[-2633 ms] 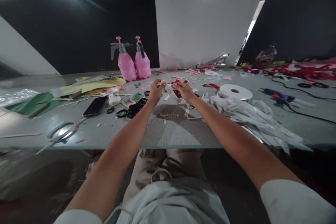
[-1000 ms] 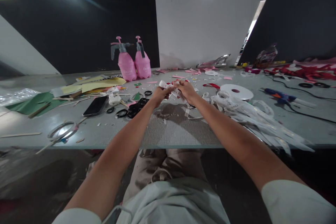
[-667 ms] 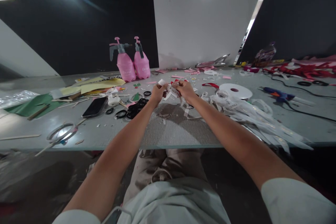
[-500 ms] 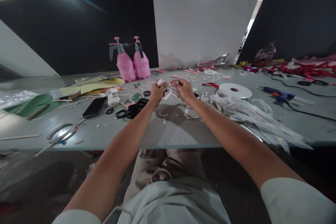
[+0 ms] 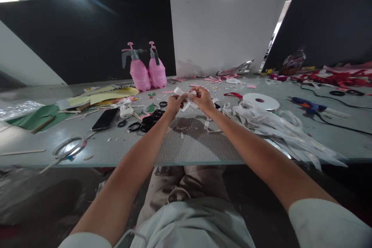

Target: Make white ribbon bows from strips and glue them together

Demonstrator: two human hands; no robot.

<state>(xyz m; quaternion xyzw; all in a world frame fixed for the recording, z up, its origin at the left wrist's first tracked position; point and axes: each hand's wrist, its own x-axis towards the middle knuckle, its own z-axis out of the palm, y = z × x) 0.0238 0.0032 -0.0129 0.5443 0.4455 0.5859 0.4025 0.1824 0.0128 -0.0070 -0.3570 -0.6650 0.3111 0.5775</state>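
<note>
1. Your left hand (image 5: 173, 103) and right hand (image 5: 204, 99) meet just above the middle of the frame, raised a little over the bench (image 5: 192, 147). The fingers of both are pressed together, pinching one short piece of white ribbon (image 5: 186, 99) between them; one end of it sticks up above your left hand.
2. Just right of your right hand lies a tangle of white ribbon strips (image 5: 279, 128), trailing toward the lower right of the frame. The white ribbon spool (image 5: 260, 102) lies flat just beyond that tangle.
3. Left of your left hand, a cluster of black rings (image 5: 145, 122) lies on the bench, with a dark phone (image 5: 105, 119) further left.
4. Two pink spray bottles (image 5: 147, 70) stand upright, side by side, at the far edge, left of centre.
5. Yellow and green paper sheets (image 5: 69, 102) lie at mid left.
6. A blue glue gun (image 5: 308, 105) with its cord lies at mid right, well apart from your hands.
</note>
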